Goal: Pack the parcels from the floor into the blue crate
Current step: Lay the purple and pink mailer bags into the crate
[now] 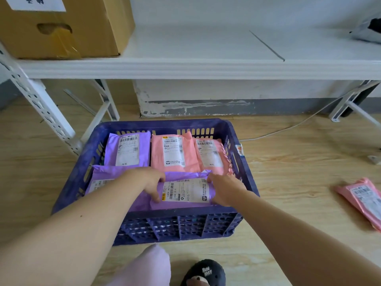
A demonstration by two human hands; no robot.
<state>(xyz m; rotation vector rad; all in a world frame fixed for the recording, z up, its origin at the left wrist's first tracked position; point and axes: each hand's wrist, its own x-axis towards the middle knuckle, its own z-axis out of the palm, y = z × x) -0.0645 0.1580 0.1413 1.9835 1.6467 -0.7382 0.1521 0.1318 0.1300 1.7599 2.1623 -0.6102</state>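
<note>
The blue crate (68, 182) stands on the wooden floor in front of me. Along its far side lie a purple parcel (127, 148) and two pink parcels (173, 153) (210, 154), labels up. Another purple parcel (103, 178) lies at the near left. On top at the near side sits a purple parcel with a white label (185, 191). My left hand (149, 182) grips its left edge and my right hand (223, 188) grips its right edge. A pink parcel (362, 200) lies on the floor at the right.
A white metal shelf (185, 67) spans above and behind the crate, with a cardboard box (61, 25) on its left end. Its slanted legs (41, 108) stand left of the crate. A white cable (288, 126) runs across the floor. My slipper (204, 273) is below the crate.
</note>
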